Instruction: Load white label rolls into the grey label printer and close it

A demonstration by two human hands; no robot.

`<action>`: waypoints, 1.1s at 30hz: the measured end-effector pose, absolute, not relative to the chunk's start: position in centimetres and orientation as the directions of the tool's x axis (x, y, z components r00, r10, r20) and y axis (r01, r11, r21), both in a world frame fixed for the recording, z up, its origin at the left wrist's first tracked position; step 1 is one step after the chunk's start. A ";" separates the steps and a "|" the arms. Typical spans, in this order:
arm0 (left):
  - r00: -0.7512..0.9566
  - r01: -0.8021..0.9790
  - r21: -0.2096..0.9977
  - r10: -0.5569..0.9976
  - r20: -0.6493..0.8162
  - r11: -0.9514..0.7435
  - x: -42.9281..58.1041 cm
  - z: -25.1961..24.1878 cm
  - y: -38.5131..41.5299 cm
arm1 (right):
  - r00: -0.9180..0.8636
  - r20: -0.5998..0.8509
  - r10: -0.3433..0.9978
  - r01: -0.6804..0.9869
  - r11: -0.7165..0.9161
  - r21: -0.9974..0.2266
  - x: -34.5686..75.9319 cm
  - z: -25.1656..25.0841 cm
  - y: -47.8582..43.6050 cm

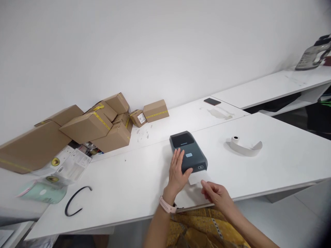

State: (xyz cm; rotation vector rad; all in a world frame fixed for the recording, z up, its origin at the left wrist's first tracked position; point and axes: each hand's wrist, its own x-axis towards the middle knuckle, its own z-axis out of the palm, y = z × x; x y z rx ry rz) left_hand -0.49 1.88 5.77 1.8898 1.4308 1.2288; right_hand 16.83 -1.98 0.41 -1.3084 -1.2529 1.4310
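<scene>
A dark blue-grey label printer (188,151) lies on the white table in front of me. My left hand (178,170), with a pink watch band on its wrist, rests on the printer's near left part; its fingers lie stretched over the top and the thumb reaches along the front edge. From under the printer's front end sticks a white paper strip (196,177). My right hand (214,193) pinches the right side of this paper between thumb and fingers. To the right, a small paper roll (235,139) stands with a long curled tail.
Several cardboard boxes (85,127) are piled at the back left against the wall. Before them lie clear plastic packets (74,163), a green pouch (43,192) and a black headband (69,205). A phone (212,101) lies at the back; a jug (311,55) stands far right.
</scene>
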 end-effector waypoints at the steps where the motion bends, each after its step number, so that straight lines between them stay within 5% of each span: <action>1: 0.027 0.496 0.802 0.929 0.368 -0.332 -0.5 5.5 1.7 | -0.087 -0.131 0.988 0.111 -0.121 -0.986 17.6 0.9 -1.5; 6: -0.211 0.090 0.989 0.968 0.137 -0.121 -0.2 3.6 1.6 | 0.124 0.167 0.978 0.146 0.149 -0.978 19.7 4.2 4.3; 11: -0.257 -0.316 0.948 0.959 -0.117 0.031 0.1 2.3 2.0 | -0.124 -0.094 0.988 0.095 -0.083 -0.992 17.2 6.1 9.7; 33: -0.195 -0.173 0.985 0.980 -0.033 -0.001 1.1 1.6 1.6 | -0.122 -0.192 0.974 0.081 -0.183 -0.980 15.3 6.0 9.9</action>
